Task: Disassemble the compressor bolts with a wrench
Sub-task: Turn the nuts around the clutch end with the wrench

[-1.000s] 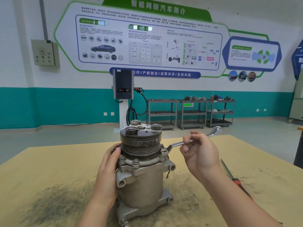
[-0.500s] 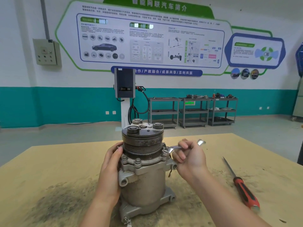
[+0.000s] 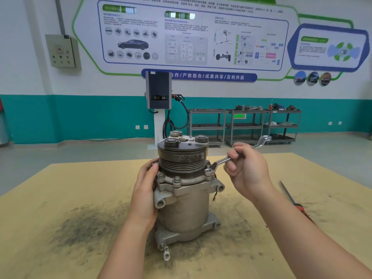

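Compressor (image 3: 182, 200) upright on counter (image 3: 60, 188), left hand (image 3: 144, 190) fingers wrapped round its side, right hand (image 3: 248, 171) gripping wrench (image 3: 220, 162) ringed on right flange bolt (image 3: 207, 171); risk: ring slipping off, rounding bolt, tipping housing.

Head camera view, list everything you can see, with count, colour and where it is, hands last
Grey metal compressor: one, upright at table centre.
Silver metal wrench: one, ring end on a bolt at the compressor's right flange.
Red-handled screwdriver: one, lying on the table at right, partly behind the forearm.
Tan wooden table: one, dark grime around the compressor.
Grey wall charger: one, on a white post behind the table.
Grey metal carts: three, against the teal wall.
Beige electrical box: one, upper left wall.
Left hand: holds the compressor's left side.
Right hand: grips the wrench handle.
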A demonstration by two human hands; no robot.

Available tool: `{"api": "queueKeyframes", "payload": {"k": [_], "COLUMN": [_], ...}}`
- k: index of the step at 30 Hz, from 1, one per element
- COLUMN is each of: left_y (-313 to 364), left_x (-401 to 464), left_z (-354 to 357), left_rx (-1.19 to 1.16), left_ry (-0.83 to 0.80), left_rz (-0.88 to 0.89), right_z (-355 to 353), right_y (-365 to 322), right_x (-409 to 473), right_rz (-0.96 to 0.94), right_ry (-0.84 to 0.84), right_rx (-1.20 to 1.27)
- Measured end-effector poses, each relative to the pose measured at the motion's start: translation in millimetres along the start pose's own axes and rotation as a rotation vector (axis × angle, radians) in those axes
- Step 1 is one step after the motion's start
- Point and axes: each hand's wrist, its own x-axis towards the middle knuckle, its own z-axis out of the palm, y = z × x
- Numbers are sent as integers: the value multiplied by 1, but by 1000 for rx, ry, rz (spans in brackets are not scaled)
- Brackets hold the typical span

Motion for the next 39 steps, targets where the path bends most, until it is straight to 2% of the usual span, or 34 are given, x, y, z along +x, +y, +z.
{"api": "queueKeyframes", "payload": {"k": [3,6,9,13,16,20,23,27,29,33,39], "left_y": [0,0,0,2,1,2,1,-1,-1,-1,0], "left_x": [0,-1,-2,-3,-3,-3,-1,1,1,1,0], "left_z": [0,0,0,3,2,0,-1,-2,-3,-3,-4], "left_rx": [-4,-13,-7,-7,-1,-17,0,8,7,0,-1], "left_ry": [-2,-14,-13,-1,10,-28,-9,-21,-23,-40,-45], "left_rz": [10,9,5,-4,-14,-27,-10,-12,-12,-14,-8], "right_z": [-7,-12,-9,-5,-3,12,20,21,14,1,-4], "right_y": [12,24,38,54,64,68,50,6,-7,-10,-12], "right_x": [-16,-41,-65,-83,-84,-81,-79,-60,-42,-16,8], "right_rz": [-88,-354,-665,-969,-1197,-1250,-1097,-654,-408,-7,267], "right_ry": [80,123,98,-87,-243,-404,-268,70,134,94,-130], "right_rx": [55,7,-163,-478,-805,-995,-760,-316,-188,-52,-26]}}
